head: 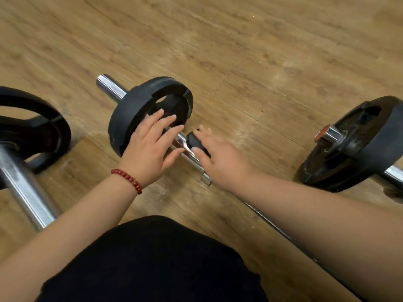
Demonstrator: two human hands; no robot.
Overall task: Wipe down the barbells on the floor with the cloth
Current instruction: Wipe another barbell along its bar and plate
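Three barbells (109, 88) on floor (239, 40), across mid-frame. No cloth in sight; wiping looks barely begun. Left hand (150, 147) flat, fingers straight, on centre plate (135, 110); right hand (220, 162) over black collar (196, 141), grip blurred, cannot tell.

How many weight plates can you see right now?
3. Left plate at the frame's left edge, middle plate touched by the left hand, right plate near the right edge. Others may sit out of frame.

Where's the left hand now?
Head view, centre: the left hand rests flat on the middle barbell's black plate, just left of the right hand.
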